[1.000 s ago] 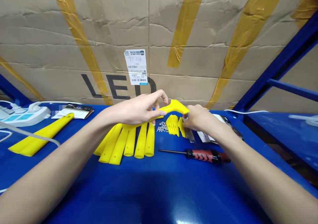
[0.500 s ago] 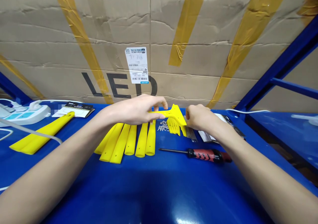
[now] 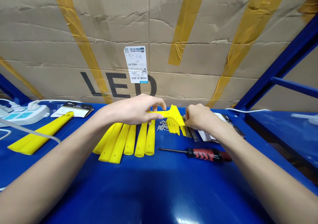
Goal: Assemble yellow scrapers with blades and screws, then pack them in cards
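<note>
My left hand (image 3: 139,109) pinches a yellow scraper head (image 3: 176,115) by its narrow stem, its wide end turned to the right. Just beside that wide end, my right hand (image 3: 198,117) has its fingers curled together; whatever they hold is hidden. Dark metal blades (image 3: 194,135) lie under and in front of the right fingers. More yellow scraper heads (image 3: 173,126) rest on the table below the held one, next to a small heap of screws (image 3: 163,126). Several yellow handles (image 3: 141,140) lie side by side below my left hand.
A red-and-black screwdriver (image 3: 203,154) lies across the blue table (image 3: 149,191). At left are longer yellow handles (image 3: 41,134), a black-and-white package (image 3: 74,108) and a white power strip (image 3: 27,114) with cables. A large cardboard box (image 3: 159,28) stands behind.
Both hands keep almost the same pose. The scraper head has tilted slightly beside my right fingers, and a little more of the dark blades shows beneath them.
</note>
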The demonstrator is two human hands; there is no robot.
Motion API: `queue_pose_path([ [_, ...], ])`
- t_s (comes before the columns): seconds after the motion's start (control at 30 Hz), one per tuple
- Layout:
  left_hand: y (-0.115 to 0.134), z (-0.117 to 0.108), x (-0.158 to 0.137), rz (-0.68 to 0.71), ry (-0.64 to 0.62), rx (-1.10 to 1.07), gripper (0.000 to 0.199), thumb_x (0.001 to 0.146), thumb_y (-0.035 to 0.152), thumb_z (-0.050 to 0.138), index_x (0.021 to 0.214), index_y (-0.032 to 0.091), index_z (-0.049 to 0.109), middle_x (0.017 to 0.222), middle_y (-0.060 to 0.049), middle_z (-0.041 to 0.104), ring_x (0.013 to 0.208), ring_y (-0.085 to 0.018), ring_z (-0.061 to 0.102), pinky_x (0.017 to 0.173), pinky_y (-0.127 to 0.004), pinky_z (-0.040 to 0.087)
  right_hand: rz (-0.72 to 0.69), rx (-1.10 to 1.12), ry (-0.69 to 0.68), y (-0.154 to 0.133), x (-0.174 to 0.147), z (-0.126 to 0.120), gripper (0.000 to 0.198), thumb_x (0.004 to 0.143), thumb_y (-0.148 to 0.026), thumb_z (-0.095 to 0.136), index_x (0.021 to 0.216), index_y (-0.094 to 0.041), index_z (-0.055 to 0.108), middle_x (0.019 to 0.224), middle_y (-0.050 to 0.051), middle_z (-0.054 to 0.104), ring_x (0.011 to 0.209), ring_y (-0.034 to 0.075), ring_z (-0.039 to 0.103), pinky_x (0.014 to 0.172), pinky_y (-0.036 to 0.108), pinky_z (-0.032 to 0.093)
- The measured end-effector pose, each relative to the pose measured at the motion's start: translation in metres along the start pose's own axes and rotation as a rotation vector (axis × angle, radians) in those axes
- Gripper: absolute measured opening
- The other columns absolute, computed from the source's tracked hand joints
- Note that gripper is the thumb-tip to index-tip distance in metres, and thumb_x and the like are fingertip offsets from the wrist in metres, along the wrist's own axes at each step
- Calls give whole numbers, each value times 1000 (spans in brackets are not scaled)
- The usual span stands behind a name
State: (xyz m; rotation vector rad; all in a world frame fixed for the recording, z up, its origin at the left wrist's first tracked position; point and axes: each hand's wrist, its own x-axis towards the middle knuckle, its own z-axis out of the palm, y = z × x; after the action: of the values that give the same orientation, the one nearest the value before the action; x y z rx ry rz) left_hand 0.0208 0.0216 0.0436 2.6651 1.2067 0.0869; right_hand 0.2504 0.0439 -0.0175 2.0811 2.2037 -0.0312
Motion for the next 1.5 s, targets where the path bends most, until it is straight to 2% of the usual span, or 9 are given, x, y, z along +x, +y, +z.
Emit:
queue_pose_path([
  [0.2,-4,2,1,-23,-50,24,47,98,50,54,135,22,62,131,-8,70,115,-24,66,91,-31,49,25,33,58,1,-2,-5,32,73,-22,73,104,-14,75,103,19,76,96,37,73,72,39,54],
  [0.33,-13,2,-1,7,-103,81,47,100,49,50,134,21,64,132,-9,69,117,-25,64,95,-33,48,20,131,128,1,-10,-20,50,75,-34,76,122,-18,69,105,14,76,90,29,73,69,35,54],
  [0.4,-16,2,-2,17,-141,111,47,100,50,49,133,20,64,133,-11,68,118,-25,63,96,-34,47,-8,356,86,1,-15,-28,51,73,-29,77,123,-20,69,88,8,76,75,22,71,62,31,52],
  [0.5,-18,0,-4,-9,-187,144,45,99,49,48,130,19,63,128,-12,68,112,-26,63,90,-34,47,-111,749,-76,1,-18,-35,37,75,-22,76,111,-21,72,69,0,71,59,16,64,55,27,50],
  [0.67,-19,0,-3,0,-182,135,36,98,47,50,119,19,60,113,-10,68,96,-24,63,80,-33,47,-156,1203,-211,-5,-17,-30,21,73,-26,85,85,-18,69,76,2,70,69,13,67,72,26,62],
  [0.87,-20,-2,-5,34,-165,129,35,97,46,52,119,19,57,115,-10,67,97,-23,61,79,-31,44,-169,1303,-272,-13,-14,-18,30,77,-26,85,69,-18,57,72,-1,67,70,10,69,78,26,63],
  [1.1,-14,-7,-8,30,-221,91,29,97,44,52,111,20,59,107,-7,68,90,-20,61,72,-28,41,-290,1220,-385,-9,-17,-18,20,88,-35,75,92,-17,67,82,6,76,73,14,74,79,27,64],
  [1.27,-17,-6,-8,49,-238,74,28,97,45,54,108,21,59,100,-5,67,85,-19,60,69,-28,40,-333,1212,-409,-7,-16,-16,43,86,-38,76,124,-20,69,95,8,80,86,19,77,81,29,65],
  [1.5,-20,-6,-7,20,-252,29,26,96,46,54,103,21,58,96,-4,69,82,-19,61,68,-28,40,-240,1209,-346,-6,-15,-21,55,83,-52,78,124,-16,68,90,11,79,83,20,77,76,29,65],
])
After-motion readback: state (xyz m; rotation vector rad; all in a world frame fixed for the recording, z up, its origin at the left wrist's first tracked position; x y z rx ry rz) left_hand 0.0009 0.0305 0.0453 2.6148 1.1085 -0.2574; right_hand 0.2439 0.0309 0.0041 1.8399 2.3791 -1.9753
